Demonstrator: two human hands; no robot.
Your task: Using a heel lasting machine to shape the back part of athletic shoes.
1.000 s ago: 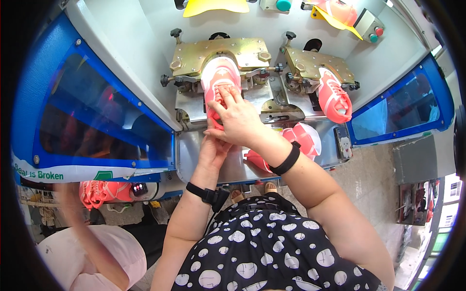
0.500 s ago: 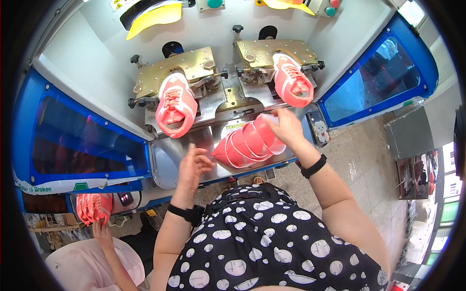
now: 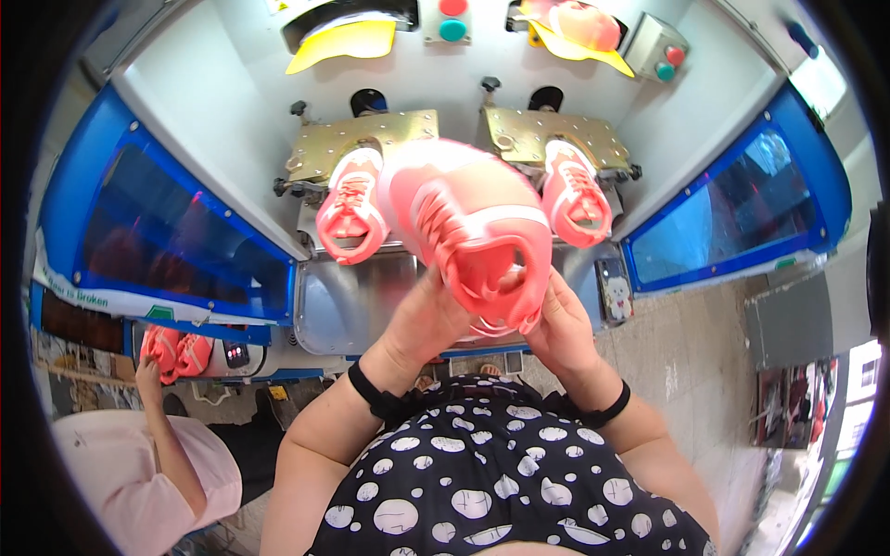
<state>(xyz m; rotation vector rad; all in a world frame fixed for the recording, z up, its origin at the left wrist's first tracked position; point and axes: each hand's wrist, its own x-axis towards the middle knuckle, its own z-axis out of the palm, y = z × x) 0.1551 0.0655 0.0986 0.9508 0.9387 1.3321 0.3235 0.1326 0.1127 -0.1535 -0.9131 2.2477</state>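
A coral-pink sneaker upper point(image 3: 496, 190) with white trim and coral laces is lifted close in front of me, its toe pointing away and its heel opening toward me. My left hand point(image 3: 422, 315) grips its heel end from the left, the fingers partly hidden beneath it. On the right of the heel, my right hand point(image 3: 564, 324) is closed on the same upper. Behind it, one matching shoe point(image 3: 352, 213) sits toe-in at the left brass-coloured clamp plate point(image 3: 408, 130), another shoe point(image 3: 577, 199) at the right plate point(image 3: 565, 134).
Blue-framed window panels point(image 3: 176, 222) flank the machine bay on both sides. Yellow flaps point(image 3: 343, 46) and button boxes point(image 3: 656, 48) are on the back wall. A phone point(image 3: 614, 289) lies at the tray's right end. At lower left, a co-worker's hand point(image 3: 148, 371) touches more coral shoes point(image 3: 176, 352).
My hands have come together on a coral upper and raised it from the metal tray toward me. The view has shifted, and the co-worker's hand has moved up onto the shoes.
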